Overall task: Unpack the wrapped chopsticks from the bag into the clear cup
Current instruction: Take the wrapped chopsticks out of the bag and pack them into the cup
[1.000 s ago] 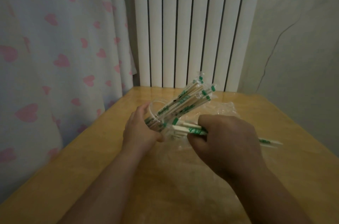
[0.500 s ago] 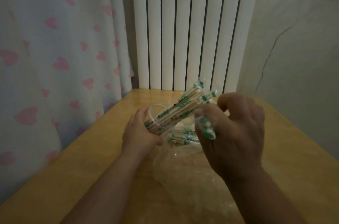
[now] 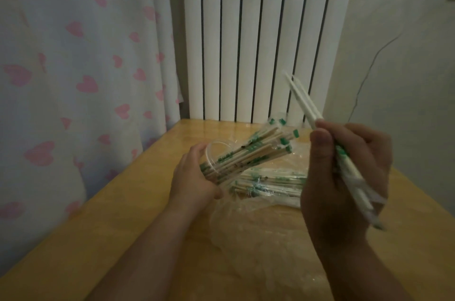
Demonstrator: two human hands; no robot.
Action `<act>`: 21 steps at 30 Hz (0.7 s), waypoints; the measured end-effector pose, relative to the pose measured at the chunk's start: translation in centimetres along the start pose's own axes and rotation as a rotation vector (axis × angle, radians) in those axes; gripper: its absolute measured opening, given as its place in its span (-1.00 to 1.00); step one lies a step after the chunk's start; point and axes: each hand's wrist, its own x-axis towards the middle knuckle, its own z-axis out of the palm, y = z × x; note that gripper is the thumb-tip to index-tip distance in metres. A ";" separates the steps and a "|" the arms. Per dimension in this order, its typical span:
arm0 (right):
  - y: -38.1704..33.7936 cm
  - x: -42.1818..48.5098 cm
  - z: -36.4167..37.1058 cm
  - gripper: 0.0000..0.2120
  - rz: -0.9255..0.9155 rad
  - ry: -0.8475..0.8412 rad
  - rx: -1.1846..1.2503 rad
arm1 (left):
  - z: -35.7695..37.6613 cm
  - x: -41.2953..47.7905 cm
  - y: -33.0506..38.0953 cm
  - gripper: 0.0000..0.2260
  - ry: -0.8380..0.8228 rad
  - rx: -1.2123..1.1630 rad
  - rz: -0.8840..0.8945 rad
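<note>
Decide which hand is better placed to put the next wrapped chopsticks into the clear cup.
The right hand: it already grips wrapped chopsticks raised beside the clear cup, while the left hand holds that cup tilted.

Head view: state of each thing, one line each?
clear cup: tilted, held by left hand, part full of wrapped chopsticks
bag: on the table, more pairs inside
held chopsticks: gripped in right hand, raised
</note>
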 end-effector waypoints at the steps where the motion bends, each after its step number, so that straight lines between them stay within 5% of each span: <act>1: 0.0 0.0 -0.1 -0.80 0.021 0.009 0.038 | 0.0 -0.1 0.1 -0.02 0.001 0.006 0.004; 6: -0.9 0.1 0.1 -0.81 0.183 -0.061 0.277 | 0.0 -0.1 0.2 -0.03 0.005 0.012 0.005; 13: -1.0 -0.3 0.3 -0.76 0.557 -0.322 0.270 | 0.3 -0.3 0.4 -0.04 -0.009 0.043 0.023; 21: -0.6 0.6 -0.2 -0.84 0.700 -0.250 0.365 | 0.3 -0.1 0.3 -0.03 0.008 0.030 0.016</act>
